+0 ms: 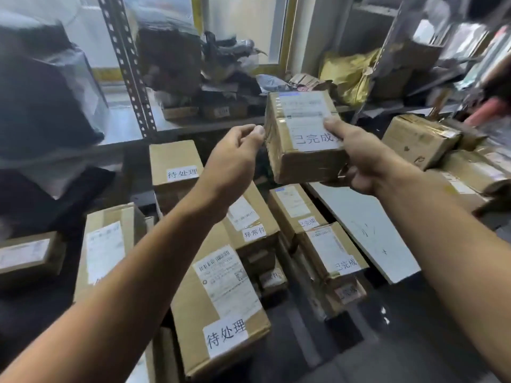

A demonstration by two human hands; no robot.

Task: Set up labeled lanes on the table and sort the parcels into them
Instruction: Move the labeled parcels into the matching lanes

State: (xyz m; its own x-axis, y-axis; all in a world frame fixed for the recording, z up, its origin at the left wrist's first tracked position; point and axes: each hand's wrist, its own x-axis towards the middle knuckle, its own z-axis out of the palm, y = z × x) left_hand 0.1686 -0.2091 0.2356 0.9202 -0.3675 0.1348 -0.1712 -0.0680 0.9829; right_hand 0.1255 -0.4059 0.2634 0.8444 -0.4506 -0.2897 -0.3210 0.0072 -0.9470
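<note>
My right hand [356, 158] grips a small cardboard parcel [301, 158] held up in the air, thumb on its white 已完成 label. My left hand [237, 158] has its fingers curled, and the thumb tip touches the parcel's left edge. Below lie more labelled parcels: two marked 待处理 [221, 308] [174, 164], one marked 异常件 [251, 225], and two marked 已完成 [296, 208] [331, 250].
A white board [365, 228] lies flat to the right of the parcels. Unlabelled boxes [420, 139] pile up at the right, and others [107, 247] sit at the left. A metal shelf upright [130, 76] and a cluttered shelf stand behind.
</note>
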